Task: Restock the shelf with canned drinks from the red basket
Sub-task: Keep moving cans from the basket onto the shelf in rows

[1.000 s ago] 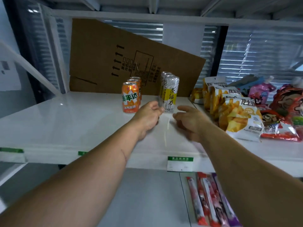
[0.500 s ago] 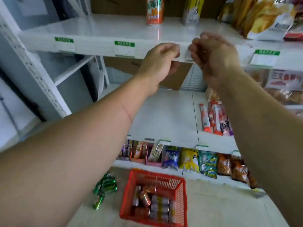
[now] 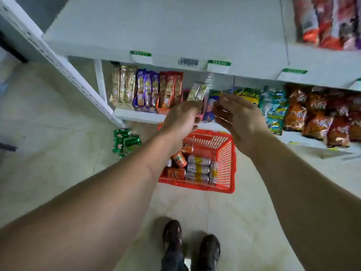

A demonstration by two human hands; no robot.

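Head view has swung down from the shelf: both the left hand (image 3: 181,118) and right hand (image 3: 239,118), fingers loose and empty, now hang above the red basket (image 3: 226,153) of cans (image 3: 197,169), likely for another pick.

**Plastic, foil and tile in a shop aisle**

A red basket (image 3: 224,153) of slatted plastic holds glossy metal cans (image 3: 197,169). Snack packets (image 3: 312,114) gleam like foil. The white shelf (image 3: 175,36) looks smooth and painted; the floor tiles (image 3: 58,124) are pale and faintly glossy.
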